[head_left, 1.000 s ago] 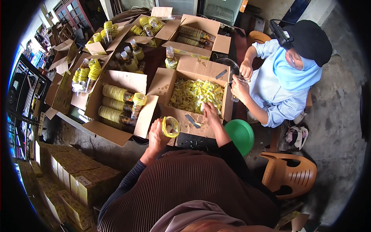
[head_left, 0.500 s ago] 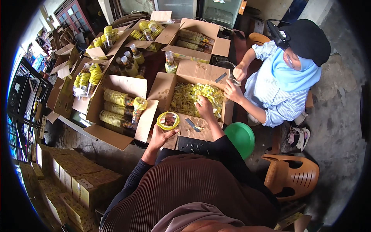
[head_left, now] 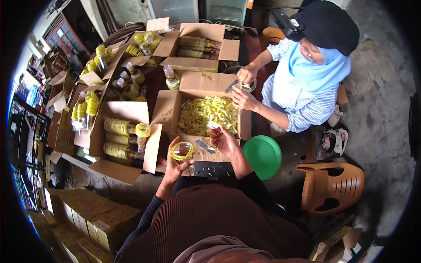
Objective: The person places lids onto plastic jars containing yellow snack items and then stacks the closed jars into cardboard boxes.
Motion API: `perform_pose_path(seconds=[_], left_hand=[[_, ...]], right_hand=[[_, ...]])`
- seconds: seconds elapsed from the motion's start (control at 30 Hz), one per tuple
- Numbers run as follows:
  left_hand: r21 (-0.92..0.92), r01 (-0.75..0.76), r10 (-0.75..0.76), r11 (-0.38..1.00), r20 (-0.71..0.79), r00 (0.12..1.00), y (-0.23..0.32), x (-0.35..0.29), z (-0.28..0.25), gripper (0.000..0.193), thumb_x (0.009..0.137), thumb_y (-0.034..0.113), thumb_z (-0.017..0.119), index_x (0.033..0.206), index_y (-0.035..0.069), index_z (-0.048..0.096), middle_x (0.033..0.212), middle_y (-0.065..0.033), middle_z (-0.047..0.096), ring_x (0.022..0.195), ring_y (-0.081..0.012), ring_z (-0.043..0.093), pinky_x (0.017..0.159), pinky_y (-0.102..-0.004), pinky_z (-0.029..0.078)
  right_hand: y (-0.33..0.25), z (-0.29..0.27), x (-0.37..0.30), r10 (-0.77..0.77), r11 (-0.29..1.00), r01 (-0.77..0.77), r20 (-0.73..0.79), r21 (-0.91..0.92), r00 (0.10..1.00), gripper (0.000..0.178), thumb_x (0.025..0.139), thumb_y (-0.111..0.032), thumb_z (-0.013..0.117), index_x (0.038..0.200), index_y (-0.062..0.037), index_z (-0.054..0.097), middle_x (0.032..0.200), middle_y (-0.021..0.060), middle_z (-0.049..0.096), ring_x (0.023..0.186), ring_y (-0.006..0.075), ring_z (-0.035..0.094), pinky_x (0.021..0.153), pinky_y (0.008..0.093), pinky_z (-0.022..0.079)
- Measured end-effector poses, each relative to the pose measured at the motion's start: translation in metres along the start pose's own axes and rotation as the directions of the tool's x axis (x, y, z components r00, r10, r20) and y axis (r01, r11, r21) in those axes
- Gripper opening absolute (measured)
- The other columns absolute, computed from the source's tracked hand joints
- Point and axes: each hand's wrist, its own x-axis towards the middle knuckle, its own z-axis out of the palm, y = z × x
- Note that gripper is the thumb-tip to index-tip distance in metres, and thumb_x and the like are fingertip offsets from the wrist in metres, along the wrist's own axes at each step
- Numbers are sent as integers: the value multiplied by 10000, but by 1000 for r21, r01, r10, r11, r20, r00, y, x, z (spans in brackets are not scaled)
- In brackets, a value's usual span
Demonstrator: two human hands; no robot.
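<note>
Cup with a yellow rim (head_left: 182,151), at eight o'clock in the head view, is clasped by the left hand (head_left: 176,165), mouth up, apparently for easy access. The right hand (head_left: 226,143), toward two o'clock from it, is half-curled beside a carton (head_left: 163,108) of yellow pieces (head_left: 206,115); whether it pinches anything, I cannot tell. Between them lies a dark strip (head_left: 205,147); a green basin (head_left: 262,158) sits at three o'clock, and at two a co-worker's hands (head_left: 245,97) crowd the carton.
</note>
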Motion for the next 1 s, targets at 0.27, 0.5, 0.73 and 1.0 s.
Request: perform_pose_path(seconds=[0.27, 0.5, 0.73, 1.0], left_hand=[[-43, 24, -22, 999, 38, 999, 12, 15, 5, 887, 728, 108, 824, 1419, 43, 273, 1105, -52, 543, 1017, -135, 557, 883, -273, 482], [-43, 60, -55, 997, 111, 992, 11, 21, -5, 872, 715, 125, 837, 1400, 56, 301, 1085, -50, 550, 1002, -147, 561, 873, -272, 485], [-74, 23, -11, 997, 149, 989, 18, 39, -15, 867, 712, 103, 833, 1399, 53, 306, 1047, -41, 566, 942, -119, 559, 798, -251, 498], [-79, 17, 0, 997, 209, 978, 13, 52, -36, 854, 713, 65, 822, 1399, 50, 313, 1045, -33, 572, 929, -113, 560, 820, -245, 492]], right_hand=[[-10, -2, 0, -115, 993, 115, -44, -1, 992, 292, 958, -346, 554, 1027, -63, 578, 1003, 90, 651, 784, 167, 627, 719, 292, 508], [0, -4, 35, -328, 833, 203, -164, -515, 930, 173, 929, -182, 617, 1034, -48, 586, 938, 66, 658, 778, 125, 618, 691, 255, 486], [-6, 24, 21, -505, 731, 309, -178, -608, 844, 210, 834, -159, 746, 989, -94, 621, 917, -15, 613, 809, 83, 590, 682, 227, 457], [-13, 59, 1, -446, 886, 403, -184, -230, 876, 82, 874, -134, 695, 933, -105, 645, 839, -18, 620, 720, 81, 565, 633, 206, 447]])
